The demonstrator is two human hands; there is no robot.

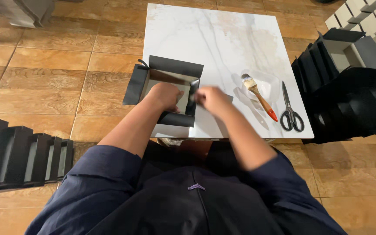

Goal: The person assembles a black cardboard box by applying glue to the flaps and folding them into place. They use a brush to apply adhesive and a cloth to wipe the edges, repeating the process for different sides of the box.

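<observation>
A shallow grey box wrapped in black paper lies on a white marble slab, its black flaps spread outward. My left hand rests inside the box, pressing on its near right part. My right hand is at the box's right wall, fingers curled against the black flap; it is blurred, and whether it pinches the paper is unclear.
A brush with a wooden and red handle lies over a clear dish right of the box, with black scissors beside it. Finished black boxes line the floor at left. More black and grey box parts pile at right.
</observation>
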